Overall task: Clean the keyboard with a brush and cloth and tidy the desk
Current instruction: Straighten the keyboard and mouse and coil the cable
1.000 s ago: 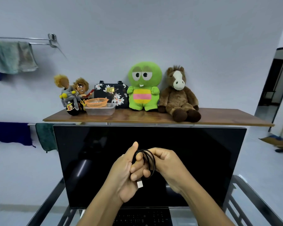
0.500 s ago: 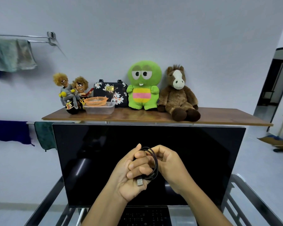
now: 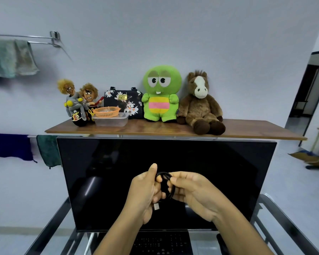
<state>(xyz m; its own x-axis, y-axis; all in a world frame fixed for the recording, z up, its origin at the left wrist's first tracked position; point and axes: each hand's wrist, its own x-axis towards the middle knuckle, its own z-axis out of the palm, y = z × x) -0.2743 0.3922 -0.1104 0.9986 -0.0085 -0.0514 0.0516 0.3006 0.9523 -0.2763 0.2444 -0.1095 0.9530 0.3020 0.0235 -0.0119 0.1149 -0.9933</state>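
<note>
Cable coil [image 3: 172,192] perhaps tighter; basket [image 3: 106,111] atop tub [image 3: 111,122]

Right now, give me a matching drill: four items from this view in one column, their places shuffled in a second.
Items
1. cable
2. orange basket
3. green plush
4. horse plush

Places
A. on the clear container
B. rightmost toy on the shelf
C. held between left hand and right hand
D. between the floral bag and the horse plush

Pairs: 1-C, 2-A, 3-D, 4-B
</note>
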